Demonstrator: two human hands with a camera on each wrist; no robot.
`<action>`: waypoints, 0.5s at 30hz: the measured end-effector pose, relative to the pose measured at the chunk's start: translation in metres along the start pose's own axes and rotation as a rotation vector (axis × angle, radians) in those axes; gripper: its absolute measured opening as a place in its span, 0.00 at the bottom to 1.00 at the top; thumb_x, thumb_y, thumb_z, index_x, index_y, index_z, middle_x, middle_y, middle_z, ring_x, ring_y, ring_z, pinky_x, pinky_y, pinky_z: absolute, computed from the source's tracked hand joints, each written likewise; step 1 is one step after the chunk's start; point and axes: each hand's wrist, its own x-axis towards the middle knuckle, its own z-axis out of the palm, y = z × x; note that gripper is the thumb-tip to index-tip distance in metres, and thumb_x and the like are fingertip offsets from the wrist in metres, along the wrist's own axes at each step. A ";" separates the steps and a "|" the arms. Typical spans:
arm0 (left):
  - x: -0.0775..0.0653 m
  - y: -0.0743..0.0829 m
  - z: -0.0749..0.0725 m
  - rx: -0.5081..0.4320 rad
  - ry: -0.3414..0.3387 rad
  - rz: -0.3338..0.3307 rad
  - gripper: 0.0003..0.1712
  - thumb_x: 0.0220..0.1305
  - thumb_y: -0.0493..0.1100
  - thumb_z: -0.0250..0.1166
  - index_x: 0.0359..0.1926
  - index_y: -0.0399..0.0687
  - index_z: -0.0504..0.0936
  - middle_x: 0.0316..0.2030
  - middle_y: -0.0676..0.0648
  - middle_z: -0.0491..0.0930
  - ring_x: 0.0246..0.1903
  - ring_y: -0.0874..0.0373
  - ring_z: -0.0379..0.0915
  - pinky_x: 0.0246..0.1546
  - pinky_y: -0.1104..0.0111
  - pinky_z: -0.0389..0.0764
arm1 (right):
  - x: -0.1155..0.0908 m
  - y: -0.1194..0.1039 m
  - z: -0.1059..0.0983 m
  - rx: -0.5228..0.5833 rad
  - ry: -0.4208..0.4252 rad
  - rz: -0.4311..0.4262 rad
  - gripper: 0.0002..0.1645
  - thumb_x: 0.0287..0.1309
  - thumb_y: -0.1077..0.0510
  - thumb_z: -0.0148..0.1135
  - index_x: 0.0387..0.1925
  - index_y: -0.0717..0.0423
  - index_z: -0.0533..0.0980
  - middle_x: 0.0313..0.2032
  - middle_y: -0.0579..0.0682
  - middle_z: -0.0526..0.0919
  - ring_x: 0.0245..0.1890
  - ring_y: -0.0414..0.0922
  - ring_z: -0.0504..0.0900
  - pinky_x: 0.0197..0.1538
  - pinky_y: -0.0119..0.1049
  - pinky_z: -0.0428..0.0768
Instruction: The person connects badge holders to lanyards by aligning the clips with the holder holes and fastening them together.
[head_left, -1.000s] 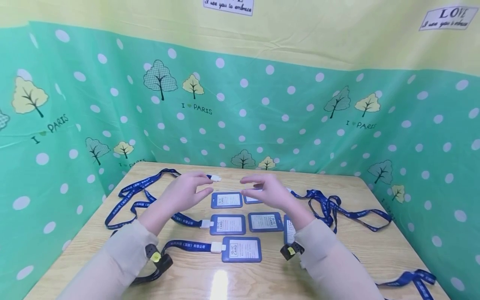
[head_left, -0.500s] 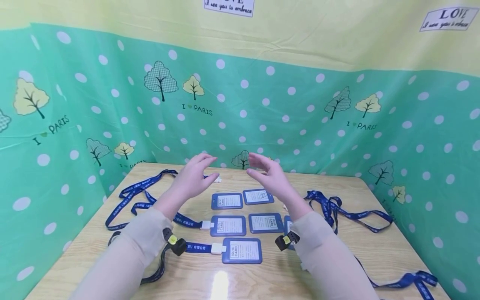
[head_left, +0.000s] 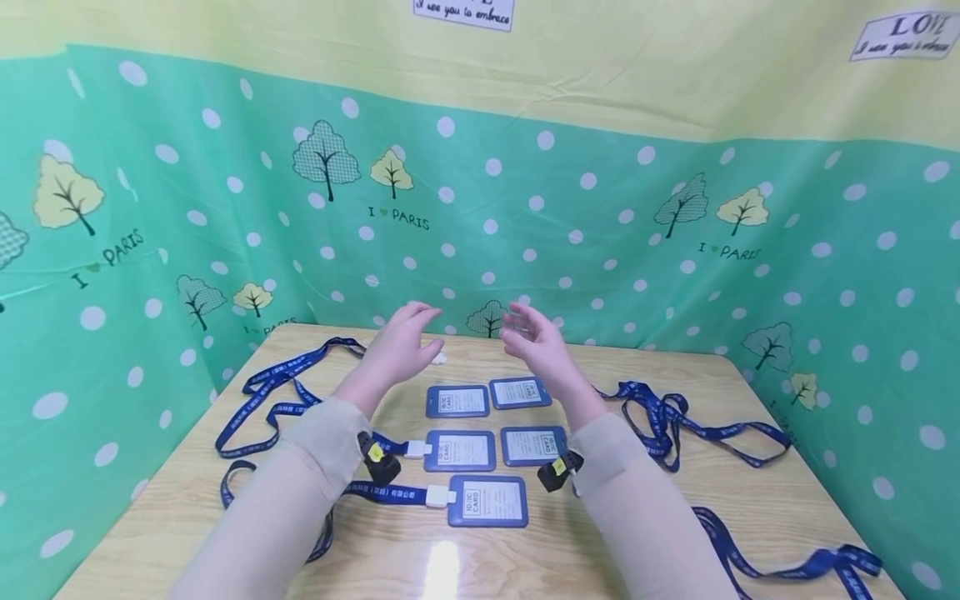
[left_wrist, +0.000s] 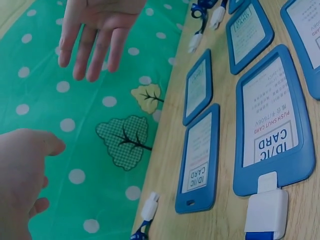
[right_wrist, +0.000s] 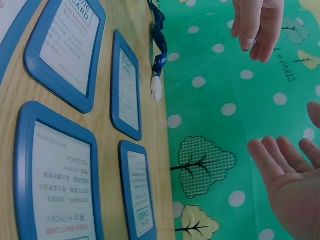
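Observation:
Both hands are raised above the far part of the table and hold nothing. My left hand (head_left: 401, 346) has its fingers loosely bent; my right hand (head_left: 542, 342) faces it across a gap, fingers spread and relaxed. Below them lie blue ID card holders: a back left holder (head_left: 457, 401), a back right holder (head_left: 521, 392), a middle left holder (head_left: 460, 451) and a middle right holder (head_left: 533, 445). Nearest me is a front holder (head_left: 488, 502), joined by a white clip (head_left: 437, 497) to a blue lanyard. In the left wrist view, the back left holder (left_wrist: 197, 160) has no clip on it.
Blue lanyards lie in loops at the left (head_left: 251, 417) and the right (head_left: 660, 421) of the wooden table (head_left: 375, 550). One more lanyard (head_left: 795, 571) trails at the front right corner. A green dotted curtain (head_left: 480, 242) encloses the table's back and sides.
Both hands have risen from just over the back holders, uncovering the back right one. My left hand has since shifted slightly right. The holders stay in place.

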 end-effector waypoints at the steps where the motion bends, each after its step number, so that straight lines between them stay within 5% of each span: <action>1: 0.001 -0.001 0.001 0.008 -0.007 -0.008 0.34 0.69 0.48 0.66 0.72 0.44 0.70 0.67 0.42 0.69 0.67 0.43 0.65 0.68 0.48 0.67 | 0.001 0.003 0.000 0.011 0.006 0.012 0.39 0.69 0.57 0.63 0.76 0.55 0.60 0.70 0.60 0.69 0.65 0.54 0.74 0.62 0.45 0.78; 15: 0.012 -0.017 0.029 0.082 -0.151 -0.112 0.36 0.68 0.49 0.66 0.72 0.42 0.69 0.69 0.38 0.67 0.67 0.40 0.64 0.68 0.47 0.67 | 0.008 0.035 0.010 0.188 0.055 0.246 0.41 0.70 0.51 0.63 0.77 0.53 0.58 0.68 0.58 0.69 0.67 0.54 0.72 0.62 0.46 0.78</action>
